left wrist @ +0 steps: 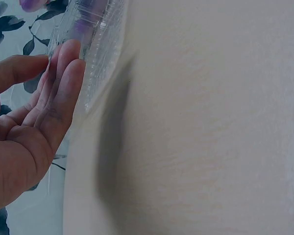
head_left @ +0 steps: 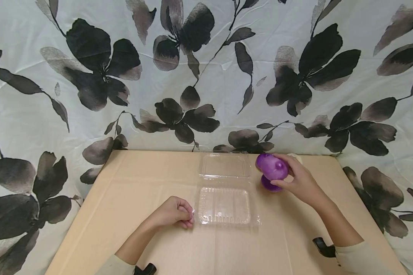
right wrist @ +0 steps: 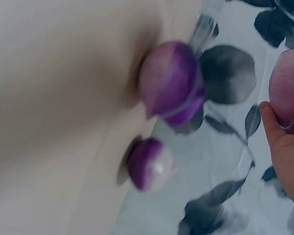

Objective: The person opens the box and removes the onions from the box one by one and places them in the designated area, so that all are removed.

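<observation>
A clear plastic clamshell container [head_left: 224, 206] lies opened flat on the table, its lid [head_left: 225, 165] towards the back. My left hand [head_left: 176, 214] pinches the container's left edge between thumb and fingers; the left wrist view shows the same clear edge [left wrist: 95, 63] at the fingertips. Raised above the table right of the container, a purple onion [head_left: 275, 169] is gripped by my right hand [head_left: 301, 179]. Below and behind it lie other purple onions, one [head_left: 269, 185] nearer me. In the right wrist view, a purple-and-white onion [right wrist: 149, 165] sits apart from a larger one [right wrist: 169, 76].
A light tan tabletop [head_left: 151, 183] spreads under everything. White cloth with dark printed flowers [head_left: 241, 88] hangs behind and around its edges. Black wrist straps [head_left: 323, 248] show on both forearms.
</observation>
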Action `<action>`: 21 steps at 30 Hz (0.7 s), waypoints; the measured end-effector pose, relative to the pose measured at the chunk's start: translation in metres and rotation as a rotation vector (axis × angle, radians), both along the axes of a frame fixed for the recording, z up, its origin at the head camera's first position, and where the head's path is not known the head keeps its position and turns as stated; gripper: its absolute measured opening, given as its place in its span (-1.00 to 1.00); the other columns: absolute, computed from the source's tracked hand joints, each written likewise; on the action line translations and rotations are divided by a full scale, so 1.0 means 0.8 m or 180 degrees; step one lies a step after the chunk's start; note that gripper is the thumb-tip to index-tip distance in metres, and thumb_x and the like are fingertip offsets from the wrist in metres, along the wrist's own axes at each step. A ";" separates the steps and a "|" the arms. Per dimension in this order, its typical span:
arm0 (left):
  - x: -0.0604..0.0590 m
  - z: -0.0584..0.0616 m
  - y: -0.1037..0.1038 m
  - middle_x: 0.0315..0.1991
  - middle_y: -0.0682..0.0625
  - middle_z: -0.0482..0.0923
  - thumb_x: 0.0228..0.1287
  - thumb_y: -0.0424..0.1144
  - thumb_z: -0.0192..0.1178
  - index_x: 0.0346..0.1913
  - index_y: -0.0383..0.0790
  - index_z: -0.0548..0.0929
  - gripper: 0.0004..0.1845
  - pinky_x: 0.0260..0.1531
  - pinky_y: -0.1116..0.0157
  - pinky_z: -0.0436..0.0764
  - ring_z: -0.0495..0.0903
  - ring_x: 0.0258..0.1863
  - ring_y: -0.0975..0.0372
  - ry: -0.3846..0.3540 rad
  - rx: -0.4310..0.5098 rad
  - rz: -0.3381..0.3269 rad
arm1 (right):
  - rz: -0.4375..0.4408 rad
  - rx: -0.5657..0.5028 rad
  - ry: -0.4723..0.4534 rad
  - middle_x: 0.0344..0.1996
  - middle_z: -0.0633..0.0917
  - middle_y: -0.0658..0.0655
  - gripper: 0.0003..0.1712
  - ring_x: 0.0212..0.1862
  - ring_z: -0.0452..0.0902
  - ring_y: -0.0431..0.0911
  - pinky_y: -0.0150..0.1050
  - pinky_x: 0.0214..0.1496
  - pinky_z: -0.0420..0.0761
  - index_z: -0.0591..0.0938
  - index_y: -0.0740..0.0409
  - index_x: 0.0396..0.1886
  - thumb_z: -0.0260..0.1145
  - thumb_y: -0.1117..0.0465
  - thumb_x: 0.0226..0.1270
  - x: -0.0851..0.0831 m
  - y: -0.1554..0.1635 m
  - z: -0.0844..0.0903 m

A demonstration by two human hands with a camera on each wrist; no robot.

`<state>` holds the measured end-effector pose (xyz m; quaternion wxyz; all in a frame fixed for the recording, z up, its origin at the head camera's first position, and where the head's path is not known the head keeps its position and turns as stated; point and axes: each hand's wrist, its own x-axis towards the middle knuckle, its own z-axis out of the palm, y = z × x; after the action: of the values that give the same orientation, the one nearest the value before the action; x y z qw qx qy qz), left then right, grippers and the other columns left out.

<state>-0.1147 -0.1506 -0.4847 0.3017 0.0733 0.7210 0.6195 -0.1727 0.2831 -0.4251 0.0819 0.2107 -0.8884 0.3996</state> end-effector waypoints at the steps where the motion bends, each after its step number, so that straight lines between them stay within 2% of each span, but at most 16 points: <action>1: 0.000 0.000 0.000 -0.37 -0.29 0.76 0.26 -0.54 0.21 -0.19 -0.54 0.61 -0.90 -0.25 0.07 0.87 0.81 -0.36 -0.02 -0.0002 -0.0003 0.0002 | -0.0052 0.0000 -0.0007 0.33 0.50 0.26 -0.03 0.27 0.48 0.15 -0.79 0.22 0.39 0.39 0.14 0.48 0.65 0.27 0.07 0.001 0.006 -0.001; 8: 0.002 -0.001 0.000 -0.37 -0.28 0.76 0.26 -0.55 0.21 -0.19 -0.55 0.61 -0.90 -0.25 0.07 0.87 0.81 -0.37 -0.01 -0.0022 0.0009 0.0040 | -0.0509 0.0088 -0.0202 0.39 0.44 0.34 0.04 0.29 0.46 0.23 -0.86 0.11 0.36 0.28 0.12 0.55 0.63 0.23 0.13 0.013 0.054 -0.019; 13: 0.002 -0.001 -0.002 -0.36 -0.30 0.76 0.29 -0.52 0.25 -0.17 -0.55 0.61 -0.88 -0.25 0.06 0.87 0.82 -0.35 -0.04 -0.0019 -0.0002 0.0022 | -0.0726 0.0123 -0.0206 0.33 0.45 0.42 0.04 0.19 0.47 0.04 -0.89 0.04 0.35 0.23 0.20 0.55 0.61 0.23 0.16 0.021 0.086 -0.032; 15: 0.003 0.000 -0.002 -0.35 -0.31 0.76 0.29 -0.51 0.25 -0.17 -0.55 0.61 -0.87 -0.25 0.05 0.87 0.81 -0.35 -0.05 -0.0011 -0.0004 0.0013 | -0.0774 0.0100 -0.0225 0.32 0.44 0.45 0.03 0.18 0.48 0.10 -0.89 0.03 0.36 0.21 0.24 0.55 0.59 0.22 0.19 0.024 0.095 -0.037; 21: 0.003 0.000 -0.003 -0.37 -0.30 0.76 0.27 -0.54 0.22 -0.18 -0.55 0.61 -0.89 -0.25 0.05 0.87 0.81 -0.36 -0.04 -0.0003 0.0003 0.0011 | -0.0881 0.0103 -0.0303 0.28 0.40 0.55 -0.01 0.17 0.45 0.45 -0.92 -0.04 0.32 0.17 0.40 0.50 0.55 0.22 0.25 0.027 0.113 -0.056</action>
<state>-0.1120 -0.1526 -0.4850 0.3009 0.0719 0.7207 0.6204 -0.1511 0.3738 -0.4701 0.0905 0.0683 -0.9182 0.3796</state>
